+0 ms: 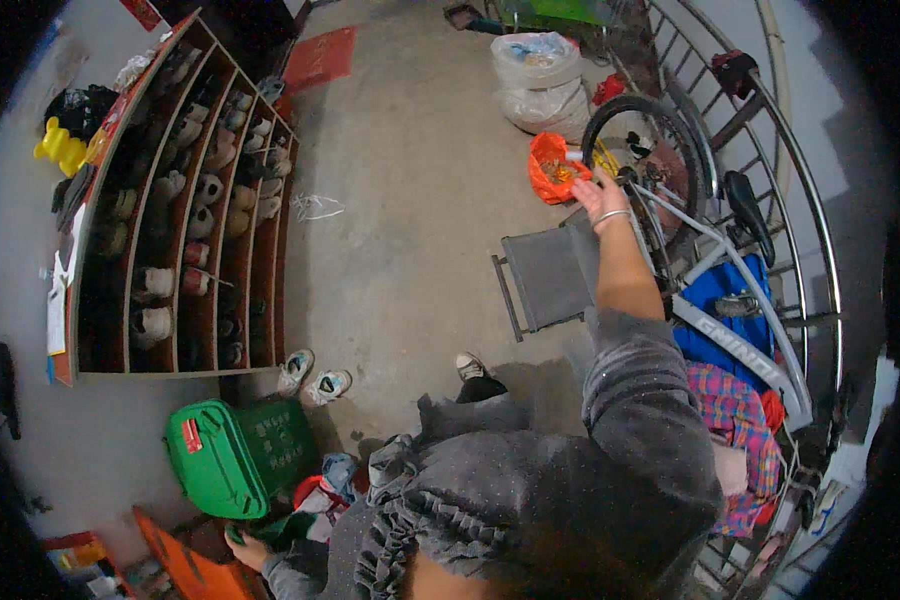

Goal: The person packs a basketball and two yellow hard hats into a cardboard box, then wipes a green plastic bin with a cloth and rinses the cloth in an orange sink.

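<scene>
My right hand [601, 198], with a silver bangle at the wrist, reaches out beside an orange plastic bag [546, 166] that holds small yellowish-brown items. Its fingers are near the bag's rim and the bicycle wheel [604, 120]; whether they touch either cannot be told. At the lower left, my left hand [247, 550] is closed around dark green cloth [283, 531], beside a green lidded bin [214, 459]. A heap of mixed cloths [328, 491] lies between the bin and my body. The grey folding chair [546, 279] stands below my right hand.
A wooden shoe rack [182, 373] full of shoes stands at left, with a pair of shoes [311, 376] by its end. White sacks [538, 82] stand beyond the orange bag. A grey bicycle [727, 341] leans along the metal railing [805, 180] at right, near a plaid cloth [736, 420].
</scene>
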